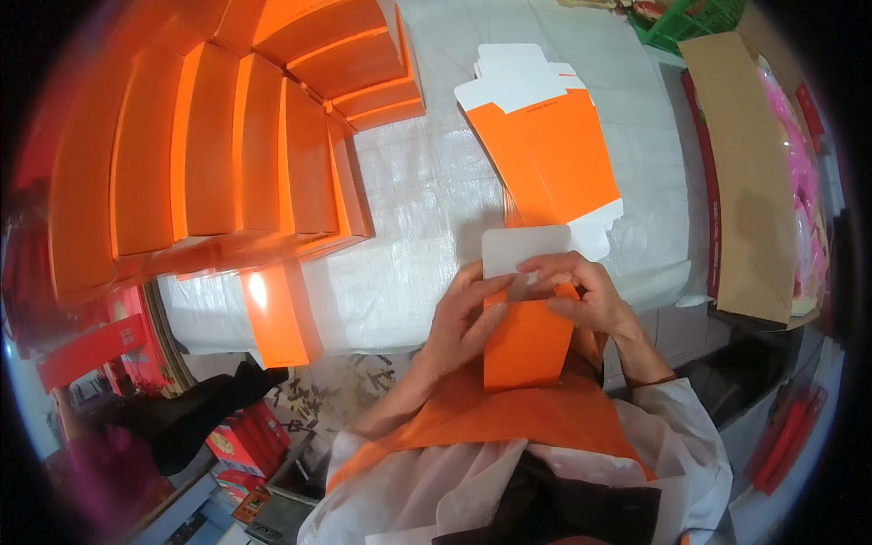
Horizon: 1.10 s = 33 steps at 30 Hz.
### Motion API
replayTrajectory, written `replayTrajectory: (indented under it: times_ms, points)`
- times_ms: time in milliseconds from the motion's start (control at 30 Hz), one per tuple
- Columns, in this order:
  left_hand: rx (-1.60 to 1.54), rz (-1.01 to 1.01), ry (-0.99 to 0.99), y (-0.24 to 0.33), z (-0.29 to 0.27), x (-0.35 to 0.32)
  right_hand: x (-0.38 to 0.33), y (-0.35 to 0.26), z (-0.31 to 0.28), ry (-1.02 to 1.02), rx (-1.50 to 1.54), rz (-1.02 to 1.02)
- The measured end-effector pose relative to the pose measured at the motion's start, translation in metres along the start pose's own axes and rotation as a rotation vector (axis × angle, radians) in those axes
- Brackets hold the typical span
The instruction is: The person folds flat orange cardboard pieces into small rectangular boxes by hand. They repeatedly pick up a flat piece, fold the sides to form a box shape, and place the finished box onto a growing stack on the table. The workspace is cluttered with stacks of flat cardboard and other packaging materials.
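A small orange carton (525,341) with a white end flap is held upright between both hands, just in front of the near edge of the table and above the person's lap. The left hand (465,318) is wrapped around the carton's left side, fingers closed on it. The right hand (581,292) is closed over the top right corner, fingertips pressed on the white flap (525,252). The table is covered with a white woven sheet (427,200), wrinkled in places. Just beyond the hands, a stack of flat, unfolded orange carton blanks (545,154) with white tabs is laid on the sheet. On the left part of the table, rows of assembled orange boxes (218,154) are packed side by side; one orange box (277,318) is seen leaning at the table's near edge. At the right edge, a large brown cardboard box (749,182) is noted, with pink material (804,173) inside. A green crate (686,23) is visible at the far right corner. More flat orange sheets (509,418) are spread across the lap. Red boxes (241,445) are seen on the floor at lower left.
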State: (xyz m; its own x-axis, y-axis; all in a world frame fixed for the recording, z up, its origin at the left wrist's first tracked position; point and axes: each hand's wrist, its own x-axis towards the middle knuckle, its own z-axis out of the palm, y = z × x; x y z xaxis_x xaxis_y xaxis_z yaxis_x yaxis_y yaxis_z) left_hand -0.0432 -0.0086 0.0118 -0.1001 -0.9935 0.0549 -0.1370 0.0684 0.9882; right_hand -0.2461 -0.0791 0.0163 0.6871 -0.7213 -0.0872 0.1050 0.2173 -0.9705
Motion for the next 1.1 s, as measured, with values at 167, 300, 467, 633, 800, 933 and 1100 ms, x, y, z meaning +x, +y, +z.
replayTrajectory:
  times_ms: [167,300,467,633,800,933,1100]
  points:
    - [-0.27,-0.211,0.1,-0.012,0.005,-0.009,-0.007,0.024,0.009,0.217,-0.579,-0.406]
    - [-0.537,-0.036,0.393,-0.007,0.029,-0.006,-0.007,0.032,0.032,0.368,-0.164,-0.403]
    - [-0.277,0.072,0.225,-0.014,0.022,-0.008,-0.014,0.029,0.03,0.249,0.124,-0.353]
    - [-0.163,0.032,0.243,-0.005,0.02,-0.002,-0.011,0.021,0.03,0.281,0.004,-0.229]
    - [-0.203,-0.046,0.276,0.0,0.021,0.001,-0.005,0.01,0.032,0.321,-0.045,-0.193]
    - [-0.105,-0.112,0.215,-0.001,0.013,-0.001,-0.005,0.012,0.026,0.272,-0.22,-0.162]
    - [-0.055,-0.023,0.212,-0.008,0.013,-0.006,-0.007,0.011,0.028,0.299,-0.279,-0.151]
